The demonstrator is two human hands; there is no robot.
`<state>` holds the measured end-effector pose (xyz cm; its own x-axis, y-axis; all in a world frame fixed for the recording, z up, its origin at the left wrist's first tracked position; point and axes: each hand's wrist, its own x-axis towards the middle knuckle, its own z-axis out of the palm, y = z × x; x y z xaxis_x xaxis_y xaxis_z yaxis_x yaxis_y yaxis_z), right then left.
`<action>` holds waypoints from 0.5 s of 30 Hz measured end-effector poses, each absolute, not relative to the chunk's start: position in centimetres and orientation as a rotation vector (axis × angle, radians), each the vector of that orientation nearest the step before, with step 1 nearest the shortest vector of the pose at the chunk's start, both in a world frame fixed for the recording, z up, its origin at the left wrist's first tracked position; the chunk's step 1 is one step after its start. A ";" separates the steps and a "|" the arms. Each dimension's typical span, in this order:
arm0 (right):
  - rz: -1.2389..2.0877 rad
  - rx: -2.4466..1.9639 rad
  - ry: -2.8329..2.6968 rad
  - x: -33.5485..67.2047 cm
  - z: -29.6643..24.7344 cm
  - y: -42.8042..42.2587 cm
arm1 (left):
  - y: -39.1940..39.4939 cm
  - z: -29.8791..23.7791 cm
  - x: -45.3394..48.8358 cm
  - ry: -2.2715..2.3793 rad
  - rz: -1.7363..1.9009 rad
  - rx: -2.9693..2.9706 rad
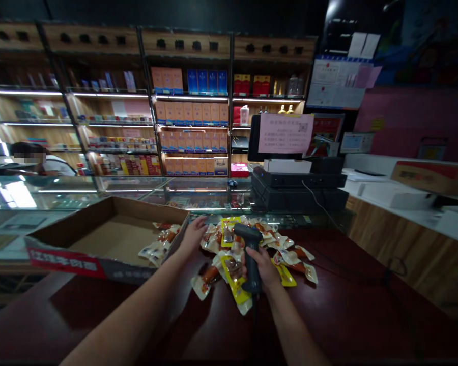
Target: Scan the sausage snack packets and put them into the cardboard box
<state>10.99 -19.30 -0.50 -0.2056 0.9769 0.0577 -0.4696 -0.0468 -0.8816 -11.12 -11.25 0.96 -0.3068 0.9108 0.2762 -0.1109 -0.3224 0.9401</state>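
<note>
My right hand (261,269) grips a dark grey handheld barcode scanner (251,256), its head pointing up and away from me over a heap of small sealed snack packets (248,249). Many packets have clear wrappers showing brown sausage-like food, and some have yellow labels. My left hand (194,235) is open, with its fingers by the right wall of a cardboard box (110,229) and just touching or above the heap's left side. A few packets (154,249) lie inside the box.
The heap and box sit on a dark red counter (351,305). Behind them are a glass display case (198,195), a black cash register with a pink notice (286,133), and lit shelves of boxed goods (191,109). A person (41,160) stands at the far left.
</note>
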 end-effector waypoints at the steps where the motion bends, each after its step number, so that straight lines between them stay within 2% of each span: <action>1: 1.578 -0.710 -0.991 10.0 -0.4 -19.1 | -10.9 1.7 -13.5 1.229 1.735 1.180; 5: 1.611 -0.671 -1.037 6.5 -0.5 -17.7 | -9.5 3.8 -22.8 1.915 1.571 1.124; 7: 1.615 -0.661 -1.063 5.4 -0.9 -17.0 | -8.9 4.3 -26.4 2.071 1.443 1.144; 13: 1.634 -0.660 -1.062 5.0 -3.0 -16.0 | -6.9 3.3 -30.9 2.197 0.920 1.542; 15: 1.612 -0.654 -1.055 5.1 -3.5 -16.1 | -6.1 2.4 -31.2 2.206 0.631 1.836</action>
<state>5.14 -16.10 -3.45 -0.2972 0.9501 0.0950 -0.4674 -0.0580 -0.8822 -31.25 -6.06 2.42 -0.2069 0.9717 0.1140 0.8849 0.1362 0.4454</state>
